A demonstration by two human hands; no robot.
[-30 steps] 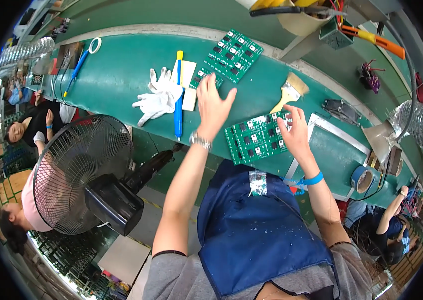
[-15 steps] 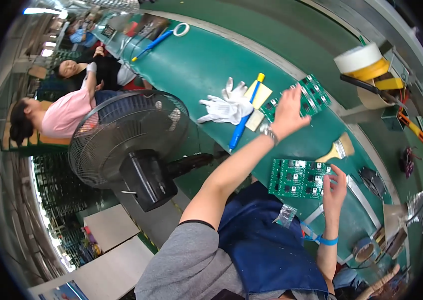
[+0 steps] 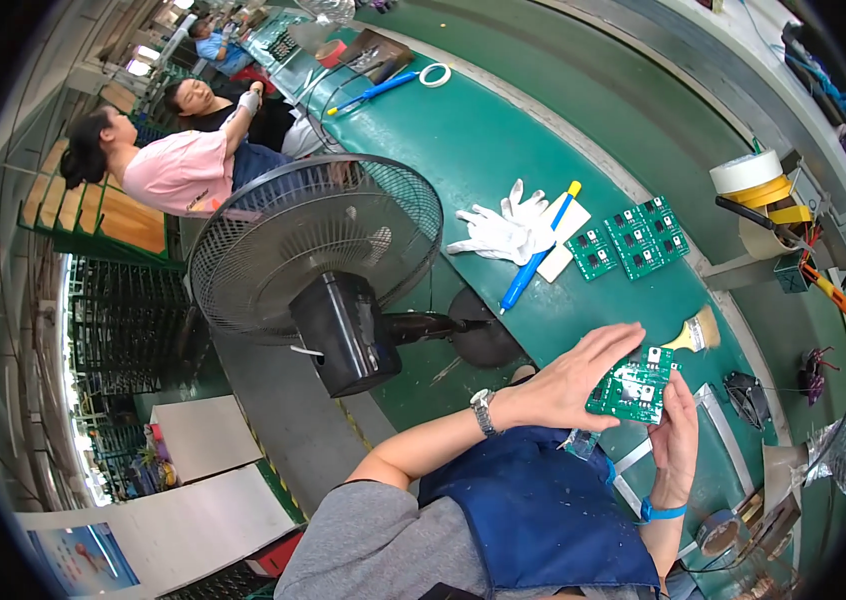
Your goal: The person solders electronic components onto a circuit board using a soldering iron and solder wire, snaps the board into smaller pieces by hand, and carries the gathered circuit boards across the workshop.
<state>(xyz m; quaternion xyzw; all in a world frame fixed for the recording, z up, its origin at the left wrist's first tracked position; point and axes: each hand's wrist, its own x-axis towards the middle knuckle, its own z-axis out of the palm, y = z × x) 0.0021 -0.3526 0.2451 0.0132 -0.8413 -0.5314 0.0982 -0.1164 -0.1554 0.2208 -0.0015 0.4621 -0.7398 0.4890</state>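
A green circuit board (image 3: 633,390) with black and silver parts is held level above the near edge of the bench. My left hand (image 3: 578,380), a metal watch at its wrist, grips the board's left side, fingers along the far edge and thumb at the near edge. At the right edge my right hand (image 3: 678,425) holds the same board; a blue band (image 3: 661,513) circles that wrist. Beyond my hands a small circuit board (image 3: 593,255) lies beside a larger circuit board (image 3: 650,240). A bristle brush (image 3: 698,331) rests just past the held board.
White gloves (image 3: 503,228) and a blue tool with a yellow end (image 3: 533,270) lie on the green bench (image 3: 413,150). A black fan (image 3: 333,320) stands at the left. Tape rolls (image 3: 751,175) hang at the right. Two people sit at the far left, another farther back.
My left hand has come back from the far boards to the held board and grips its left side. The two boards there now lie uncovered. The view has shifted.
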